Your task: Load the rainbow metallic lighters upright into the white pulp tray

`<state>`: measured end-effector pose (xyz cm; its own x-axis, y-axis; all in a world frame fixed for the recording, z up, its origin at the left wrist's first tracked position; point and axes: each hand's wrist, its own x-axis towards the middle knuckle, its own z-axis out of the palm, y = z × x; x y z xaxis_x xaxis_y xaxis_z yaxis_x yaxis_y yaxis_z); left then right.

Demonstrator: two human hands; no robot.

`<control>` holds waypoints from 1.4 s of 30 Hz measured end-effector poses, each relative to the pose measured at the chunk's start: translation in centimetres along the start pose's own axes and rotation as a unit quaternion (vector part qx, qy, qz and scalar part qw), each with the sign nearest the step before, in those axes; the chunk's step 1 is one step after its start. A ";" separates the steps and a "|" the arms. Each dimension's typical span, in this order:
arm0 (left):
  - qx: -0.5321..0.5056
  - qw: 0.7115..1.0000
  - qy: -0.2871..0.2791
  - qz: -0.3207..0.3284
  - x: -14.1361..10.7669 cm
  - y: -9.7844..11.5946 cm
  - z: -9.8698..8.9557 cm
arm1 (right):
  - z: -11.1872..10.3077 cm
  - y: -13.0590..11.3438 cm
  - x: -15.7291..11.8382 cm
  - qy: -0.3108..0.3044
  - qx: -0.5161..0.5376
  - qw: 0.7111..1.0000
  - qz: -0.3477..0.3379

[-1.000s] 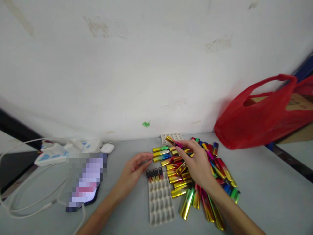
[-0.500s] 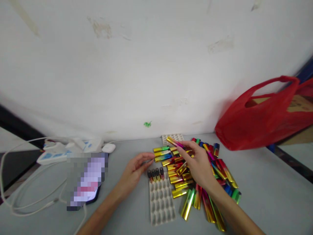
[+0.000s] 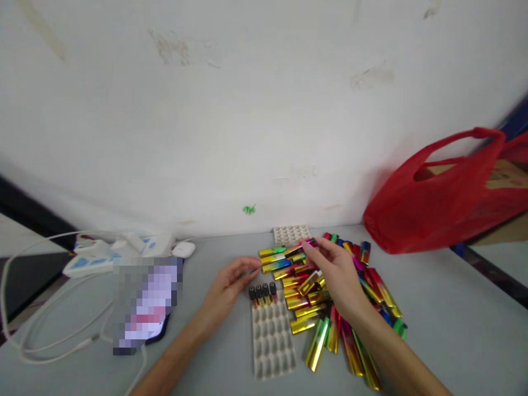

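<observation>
Between the thumb and fingers of my right hand [image 3: 336, 269] is a gold and magenta tube [image 3: 300, 247], above the left part of a pile of shiny coloured tubes [image 3: 317, 344]. My left hand [image 3: 234, 278] hovers at the pile's left edge, fingertips near a gold and blue tube [image 3: 276, 266]. Its fingers are curved and apart, and nothing shows in them. Below, a pale tray [image 3: 274, 346] with rows of hollows bears several small black-capped pieces [image 3: 265, 291] along its top edge. A second pale tray [image 3: 289, 233] lies behind the pile.
On the left are a phone [image 3: 152, 308] with a blurred screen, a white power strip [image 3: 88, 264], a white plug [image 3: 183, 249] and looping white cables [image 3: 61, 352]. A red bag [image 3: 445, 203] stands at the right, by the wall [image 3: 264, 110].
The tube in my right hand has turned: its gold end has swung down and now points lower left. My right hand has shifted slightly. My left hand has stayed where it was.
</observation>
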<state>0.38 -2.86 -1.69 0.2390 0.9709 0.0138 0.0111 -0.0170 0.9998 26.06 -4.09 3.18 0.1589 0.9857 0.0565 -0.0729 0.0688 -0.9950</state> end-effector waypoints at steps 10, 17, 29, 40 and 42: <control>0.008 1.000 0.013 -0.005 -0.1 0.0 -0.2 | 0.3 0.5 -0.6 -0.035 0.031 0.999 0.021; -0.007 1.000 0.015 -0.009 -0.1 0.2 -0.4 | 0.8 0.4 -0.9 -0.109 0.060 0.991 0.049; 0.030 0.996 0.079 0.013 -0.1 0.5 -0.7 | 0.9 0.3 -0.9 -0.097 0.037 0.994 0.046; 0.025 0.987 0.155 0.028 0.1 0.6 -1.3 | 0.9 0.4 -0.8 -0.098 0.028 0.994 0.039; 0.034 0.984 0.169 0.049 0.0 1.1 -1.3 | 0.9 0.5 -0.8 -0.099 0.032 0.994 0.041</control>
<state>-0.82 -2.54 -0.61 -0.0941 0.9877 0.1249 0.0713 -0.1185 0.9904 25.04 -4.71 2.72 -0.0455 0.9990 -0.0027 -0.1412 -0.0091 -0.9899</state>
